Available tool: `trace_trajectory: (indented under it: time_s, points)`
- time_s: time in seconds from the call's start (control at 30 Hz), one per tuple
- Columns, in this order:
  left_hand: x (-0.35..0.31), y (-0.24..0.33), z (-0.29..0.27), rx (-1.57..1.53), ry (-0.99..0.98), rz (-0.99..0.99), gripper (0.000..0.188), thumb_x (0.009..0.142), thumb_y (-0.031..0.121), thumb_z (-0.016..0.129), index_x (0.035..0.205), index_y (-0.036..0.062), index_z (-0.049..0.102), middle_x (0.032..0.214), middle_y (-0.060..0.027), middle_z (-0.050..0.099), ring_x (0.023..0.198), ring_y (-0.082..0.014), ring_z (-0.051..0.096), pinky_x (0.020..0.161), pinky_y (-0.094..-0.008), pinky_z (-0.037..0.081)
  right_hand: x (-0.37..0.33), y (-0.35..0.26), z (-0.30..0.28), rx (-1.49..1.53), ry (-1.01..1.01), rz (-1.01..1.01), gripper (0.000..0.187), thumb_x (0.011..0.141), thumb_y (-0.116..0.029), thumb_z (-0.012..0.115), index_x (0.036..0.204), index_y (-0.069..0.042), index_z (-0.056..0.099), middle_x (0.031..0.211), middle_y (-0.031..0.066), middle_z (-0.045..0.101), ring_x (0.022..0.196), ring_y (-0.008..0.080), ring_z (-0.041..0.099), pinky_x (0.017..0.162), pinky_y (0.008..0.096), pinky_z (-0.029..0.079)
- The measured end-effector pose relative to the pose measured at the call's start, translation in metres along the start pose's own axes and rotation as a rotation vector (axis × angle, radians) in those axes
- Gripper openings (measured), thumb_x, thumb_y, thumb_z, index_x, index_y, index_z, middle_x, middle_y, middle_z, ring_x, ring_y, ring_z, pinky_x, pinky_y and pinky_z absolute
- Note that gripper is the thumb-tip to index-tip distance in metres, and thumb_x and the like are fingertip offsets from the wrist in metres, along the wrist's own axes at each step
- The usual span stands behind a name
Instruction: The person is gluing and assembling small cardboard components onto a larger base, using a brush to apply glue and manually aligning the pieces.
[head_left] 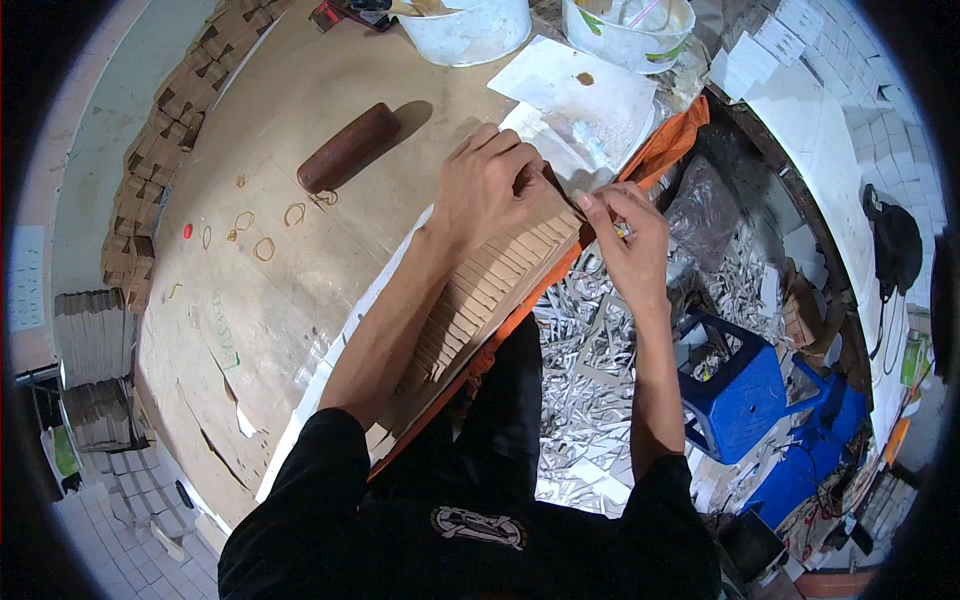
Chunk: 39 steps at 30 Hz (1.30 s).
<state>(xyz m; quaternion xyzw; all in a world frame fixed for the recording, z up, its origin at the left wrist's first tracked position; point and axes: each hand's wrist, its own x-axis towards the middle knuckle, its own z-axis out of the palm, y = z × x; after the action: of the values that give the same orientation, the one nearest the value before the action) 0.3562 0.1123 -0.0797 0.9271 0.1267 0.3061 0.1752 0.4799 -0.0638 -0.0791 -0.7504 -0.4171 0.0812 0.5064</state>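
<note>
- I saw a brown wooden roller (348, 147) and loose rubber bands (264, 249) lying on the counter (250, 330), clear of the work.
- A fanned row of tan cardboard pieces (480, 300) ran along the counter's near edge.
- My left hand (487, 188) pressed flat on the row's far end; my right hand (625, 232) pinched a piece there.
- Two white bowls (470, 30) stood beyond; I couldn't make out their contents.

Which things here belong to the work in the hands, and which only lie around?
In use: left hand; right hand; row of overlapped cardboard pieces.
Lying about: brown wooden roller; rubber bands; white bowls; blue plastic stool; paper scraps.
</note>
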Motion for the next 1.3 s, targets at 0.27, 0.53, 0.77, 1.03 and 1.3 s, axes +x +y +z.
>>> trace_trajectory:
  time_s: [0.27, 0.53, 0.77, 1.03, 1.3]
  points:
    - [0.004, 0.005, -0.009, -0.037, 0.031, -0.050, 0.012, 0.078, 0.009, 0.065, 0.090, 0.0086, 0.066, 0.077, -0.0074, 0.056, 0.081, -0.0260, 0.058, 0.073, -0.0364, 0.050, 0.008, 0.020, -0.007, -0.216, -0.277, -0.336, 0.042, 0.097, -0.042, 0.064, 0.098, -0.002, 0.077, 0.108, 0.0076, 0.064, 0.105, 0.0264, 0.056, 0.095, 0.0411, 0.041]
    - [0.000, -0.004, 0.004, 0.150, -0.037, -0.063, 0.026, 0.076, 0.018, 0.071, 0.100, 0.0118, 0.063, 0.093, -0.0079, 0.057, 0.099, -0.0292, 0.057, 0.093, -0.0433, 0.046, -0.023, 0.049, -0.010, -0.277, -0.134, -0.591, 0.057, 0.098, -0.060, 0.054, 0.114, -0.010, 0.077, 0.137, 0.0002, 0.069, 0.134, 0.0272, 0.054, 0.109, 0.0494, 0.027]
    - [0.003, 0.002, 0.007, 0.222, -0.113, -0.162, 0.029, 0.077, 0.014, 0.071, 0.102, 0.0077, 0.058, 0.097, -0.0108, 0.062, 0.098, -0.0307, 0.061, 0.089, -0.0459, 0.046, -0.014, 0.019, 0.006, 0.199, 0.157, 0.248, 0.019, 0.093, -0.010, 0.076, 0.106, 0.002, 0.068, 0.085, 0.0053, 0.073, 0.081, 0.0076, 0.067, 0.068, 0.0228, 0.050]
    - [0.001, 0.003, 0.004, 0.249, -0.044, -0.181, 0.029, 0.079, 0.010, 0.067, 0.105, 0.0072, 0.057, 0.097, -0.0137, 0.063, 0.097, -0.0332, 0.062, 0.087, -0.0471, 0.047, 0.006, -0.029, 0.001, -0.278, -0.075, 0.095, 0.013, 0.093, -0.008, 0.070, 0.105, -0.004, 0.068, 0.105, 0.0167, 0.074, 0.096, 0.0306, 0.072, 0.078, 0.0379, 0.056]
    - [-0.003, -0.037, 0.013, 0.154, 0.145, -0.313, 0.036, 0.078, -0.001, 0.058, 0.113, 0.0054, 0.056, 0.103, -0.0125, 0.061, 0.101, -0.0343, 0.058, 0.094, -0.0495, 0.043, -0.039, -0.030, 0.047, -0.647, -0.213, -0.388, 0.071, 0.101, -0.052, 0.053, 0.138, 0.010, 0.056, 0.140, 0.0232, 0.062, 0.138, 0.0343, 0.053, 0.125, 0.0532, 0.022]
